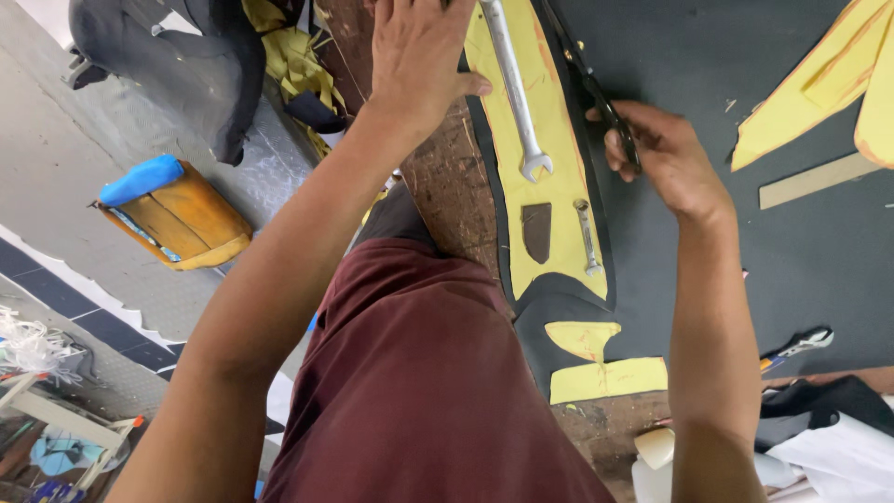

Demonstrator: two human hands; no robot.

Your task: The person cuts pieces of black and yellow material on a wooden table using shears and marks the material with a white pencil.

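The left hand (419,56) presses flat, fingers spread, on the yellow foam pattern piece (549,196) at the worn wooden table edge (447,186). A long steel spanner (515,93) weighs the foam. The right hand (666,158) grips black scissors (596,88) at the foam's right edge, with open dark sheet (745,242) beyond.

Two bare forearms with no sleeves, watch or rings end in ungloved hands, the left hand (416,51) and right hand (666,158), above a lap covered by plain maroon cloth with soft folds.
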